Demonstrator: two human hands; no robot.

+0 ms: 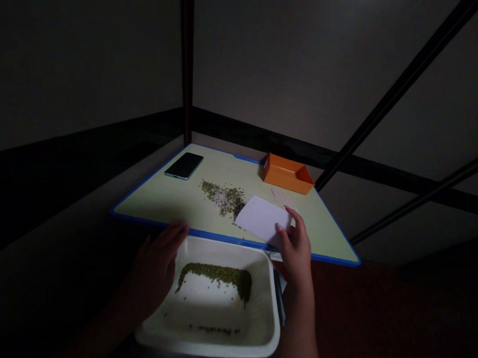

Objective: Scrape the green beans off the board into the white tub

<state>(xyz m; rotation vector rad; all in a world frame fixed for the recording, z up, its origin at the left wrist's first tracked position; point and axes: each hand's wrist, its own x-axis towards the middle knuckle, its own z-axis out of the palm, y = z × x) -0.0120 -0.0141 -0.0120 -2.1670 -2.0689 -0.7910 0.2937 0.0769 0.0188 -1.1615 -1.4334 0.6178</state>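
My right hand (295,246) pinches a white flat card (261,219) whose far edge rests on the pale tabletop (160,200) beside a scattered pile of small green grains (225,196). My left hand (157,262) grips the left rim of a white rectangular tray (268,305), held just below the table's blue front edge. Inside the tray lies a band of the same green grains (220,276), with a few loose ones nearer me.
A dark phone (183,165) lies at the table's far left. An orange open box (287,173) stands at the far right, with faint pale grains (280,196) in front of it. Dark frame bars rise behind the table.
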